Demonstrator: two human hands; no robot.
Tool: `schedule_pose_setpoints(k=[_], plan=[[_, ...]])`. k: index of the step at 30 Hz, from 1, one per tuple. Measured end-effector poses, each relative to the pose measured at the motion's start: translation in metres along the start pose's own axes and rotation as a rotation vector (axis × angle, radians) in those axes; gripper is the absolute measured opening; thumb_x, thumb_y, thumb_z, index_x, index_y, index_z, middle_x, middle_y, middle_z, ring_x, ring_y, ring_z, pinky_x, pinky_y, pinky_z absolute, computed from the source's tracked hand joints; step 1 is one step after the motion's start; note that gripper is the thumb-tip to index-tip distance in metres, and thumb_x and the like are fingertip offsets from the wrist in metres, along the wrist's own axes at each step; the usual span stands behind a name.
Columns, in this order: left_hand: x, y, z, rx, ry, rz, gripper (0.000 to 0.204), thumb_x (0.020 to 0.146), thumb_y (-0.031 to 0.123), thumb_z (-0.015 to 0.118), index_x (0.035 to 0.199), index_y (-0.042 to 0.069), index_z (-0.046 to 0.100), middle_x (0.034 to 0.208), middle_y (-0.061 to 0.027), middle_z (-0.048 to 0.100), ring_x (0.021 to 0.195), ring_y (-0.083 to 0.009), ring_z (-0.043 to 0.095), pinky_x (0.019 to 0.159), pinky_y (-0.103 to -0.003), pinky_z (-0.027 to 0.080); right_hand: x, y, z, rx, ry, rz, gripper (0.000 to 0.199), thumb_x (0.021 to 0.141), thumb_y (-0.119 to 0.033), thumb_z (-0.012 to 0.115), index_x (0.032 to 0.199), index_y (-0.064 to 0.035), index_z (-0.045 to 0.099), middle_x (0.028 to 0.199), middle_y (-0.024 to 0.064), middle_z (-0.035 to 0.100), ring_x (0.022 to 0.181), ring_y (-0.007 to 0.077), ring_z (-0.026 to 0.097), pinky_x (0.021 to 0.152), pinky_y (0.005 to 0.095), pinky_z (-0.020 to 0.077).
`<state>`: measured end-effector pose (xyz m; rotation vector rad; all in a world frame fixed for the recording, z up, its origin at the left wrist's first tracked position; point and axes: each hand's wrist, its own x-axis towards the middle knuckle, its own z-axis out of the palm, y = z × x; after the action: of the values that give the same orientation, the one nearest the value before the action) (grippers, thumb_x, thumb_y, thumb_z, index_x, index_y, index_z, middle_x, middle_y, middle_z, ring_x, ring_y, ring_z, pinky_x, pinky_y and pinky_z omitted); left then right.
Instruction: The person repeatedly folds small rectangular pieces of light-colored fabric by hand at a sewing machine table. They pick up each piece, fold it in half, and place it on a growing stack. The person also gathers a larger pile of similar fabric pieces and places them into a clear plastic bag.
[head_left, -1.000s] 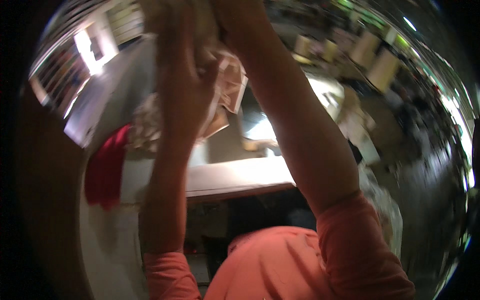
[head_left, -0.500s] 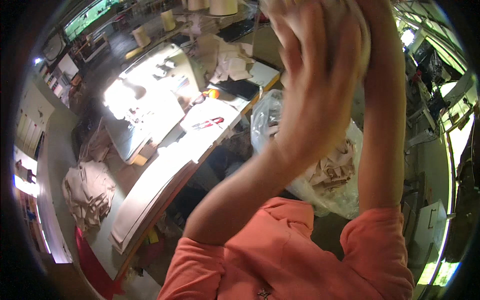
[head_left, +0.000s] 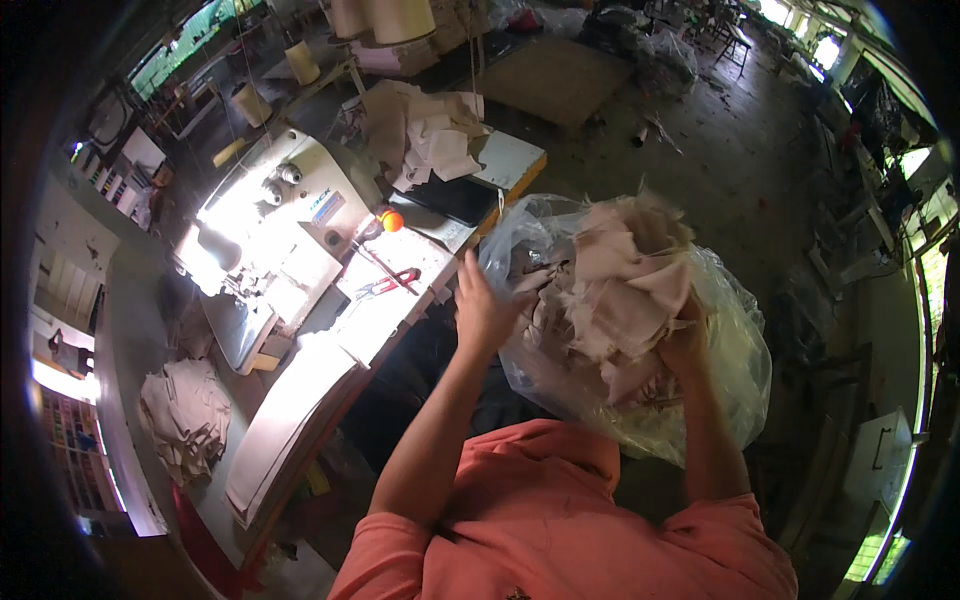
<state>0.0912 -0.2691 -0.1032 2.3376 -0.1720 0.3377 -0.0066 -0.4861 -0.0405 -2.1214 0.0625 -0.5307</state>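
Observation:
My right hand [head_left: 685,340] is closed round the right side of a loose bundle of pale pink-beige fabric pieces [head_left: 625,270]. The bundle sits in the mouth of a large clear plastic bag [head_left: 735,400] to the right of the sewing table. At the bag's left rim my left hand [head_left: 487,308] is open, its fingers stretched upward and its thumb side toward the cloth. Whether that thumb touches the fabric I cannot tell. Left of it, red-handled thread snips [head_left: 390,284] lie on the table beside a white sewing machine [head_left: 320,205] under a bright lamp.
A stack of flat fabric panels [head_left: 290,430] runs along the table edge, with a crumpled cloth heap [head_left: 185,415] further left. Behind the machine are more fabric pieces [head_left: 425,130], a dark flat object [head_left: 455,200] and an orange ball [head_left: 392,221]. Thread cones [head_left: 400,20] stand at the back.
Both hands have come down from high in front of my view to the bag. My right hand now grips the fabric bundle; my left hand has moved left. The view has shifted slightly.

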Motion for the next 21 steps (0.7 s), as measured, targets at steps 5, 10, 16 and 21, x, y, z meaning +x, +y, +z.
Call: schedule_pose_setpoints(k=[5, 10, 16, 21], plan=[[0.029, -0.002, 0.012, -0.849, -0.204, -0.303, 0.042, 0.073, 0.004, 0.056, 0.112, -0.003, 0.042, 0.098, -0.0147, 0.053, 0.085, -0.021, 0.053, 0.075, -0.028, 0.041, 0.021, 0.002, 0.002, -0.385, -0.26, -0.093, 0.049, 0.064, -0.018, 0.065, 0.109, -0.0048, 0.05, 0.108, 0.0155, 0.051, 0.097, 0.0322, 0.05, 0.084, 0.0355, 0.039], [0.033, 0.036, -0.03, -1.139, -0.176, -0.195, 0.035, 0.078, -0.001, 0.049, 0.112, -0.001, 0.043, 0.101, -0.0079, 0.051, 0.09, -0.0136, 0.049, 0.077, -0.022, 0.037, 0.087, 0.008, -0.012, -0.617, -0.411, 0.127, 0.04, 0.067, -0.016, 0.058, 0.106, -0.0108, 0.053, 0.103, 0.0158, 0.053, 0.093, 0.0324, 0.052, 0.08, 0.0393, 0.0407], [0.026, 0.02, -0.033, -0.906, -0.245, -0.143, 0.038, 0.081, 0.003, 0.048, 0.118, 0.0, 0.039, 0.109, -0.0089, 0.048, 0.102, -0.0134, 0.043, 0.086, -0.024, 0.034, 0.105, -0.017, -0.024, -1.054, -0.472, 0.111, 0.033, 0.068, -0.015, 0.056, 0.101, -0.0092, 0.054, 0.103, 0.0137, 0.05, 0.092, 0.0326, 0.05, 0.079, 0.0414, 0.0402], [0.031, 0.03, -0.029, -1.034, -0.251, -0.173, 0.042, 0.079, 0.0, 0.04, 0.12, 0.002, 0.038, 0.109, -0.0067, 0.048, 0.092, -0.0124, 0.047, 0.077, -0.022, 0.037, 0.078, 0.053, -0.003, -1.354, -0.343, -0.223, 0.025, 0.074, -0.018, 0.049, 0.095, -0.0074, 0.056, 0.102, 0.0098, 0.051, 0.092, 0.0315, 0.05, 0.075, 0.0433, 0.0408]])
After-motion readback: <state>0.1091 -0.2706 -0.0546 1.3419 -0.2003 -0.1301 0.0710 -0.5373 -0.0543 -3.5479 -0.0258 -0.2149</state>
